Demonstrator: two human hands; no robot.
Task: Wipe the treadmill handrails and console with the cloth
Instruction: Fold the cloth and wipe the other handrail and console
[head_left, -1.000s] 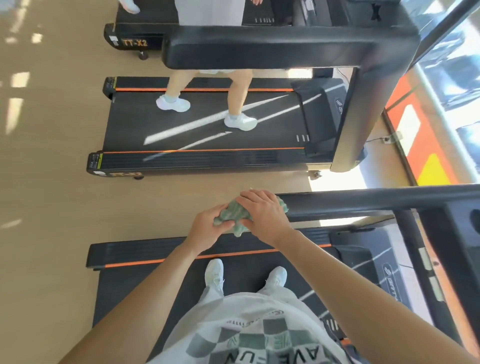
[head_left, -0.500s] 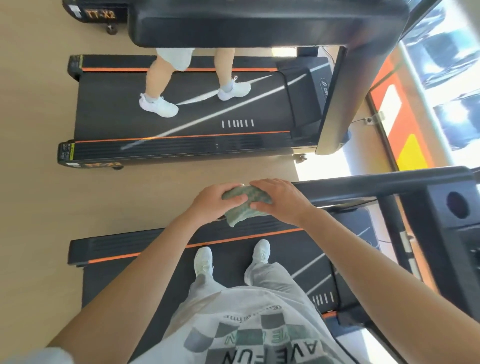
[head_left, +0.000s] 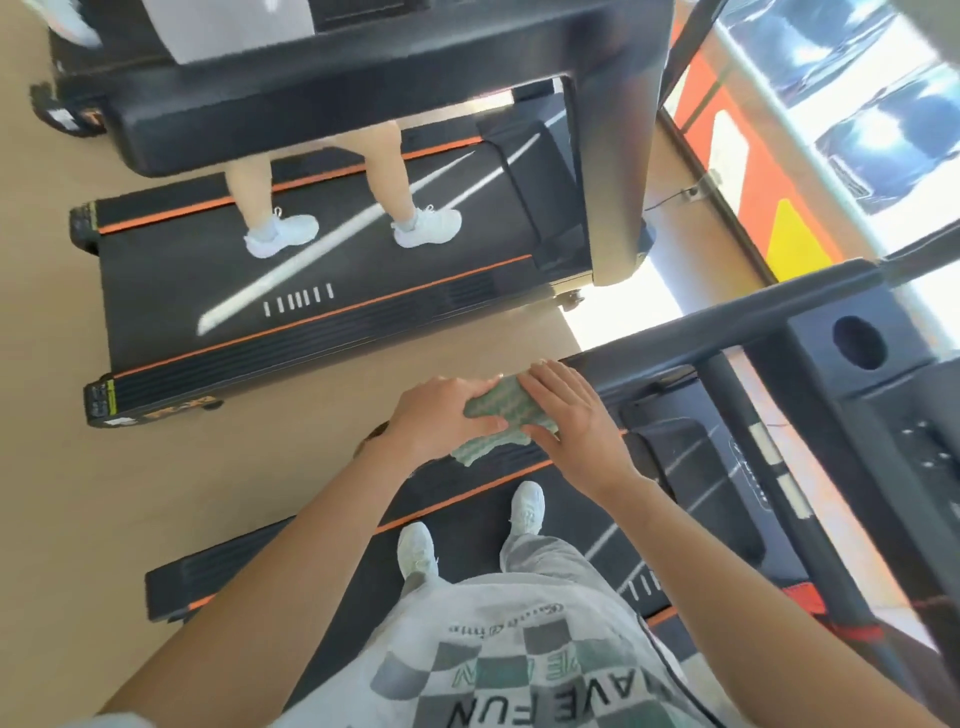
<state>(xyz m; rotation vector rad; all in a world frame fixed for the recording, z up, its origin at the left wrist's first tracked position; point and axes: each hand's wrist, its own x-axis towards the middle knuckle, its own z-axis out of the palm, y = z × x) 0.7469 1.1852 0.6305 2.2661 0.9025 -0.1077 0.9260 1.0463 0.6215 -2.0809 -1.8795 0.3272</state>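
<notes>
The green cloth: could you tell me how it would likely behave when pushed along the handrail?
Probably floppy: a corner of the green cloth droops below the handrail. Likely light and apt to bunch: it looks crumpled.

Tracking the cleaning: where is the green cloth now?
Head view, centre: the green cloth sits at the black handrail end, gripped by the left hand, pressed under the right hand.

At the bottom centre of the frame the shirt (head_left: 524, 654) bears large dark letters, "AVE FUN", upside down to the camera, with a line of small script above them too fine to read. The orange lettering on the rear end of the neighbouring treadmill (head_left: 311, 270), at the left, and the logo on the hood of the near treadmill (head_left: 691, 467), at the right, are blurred beyond reading.
</notes>
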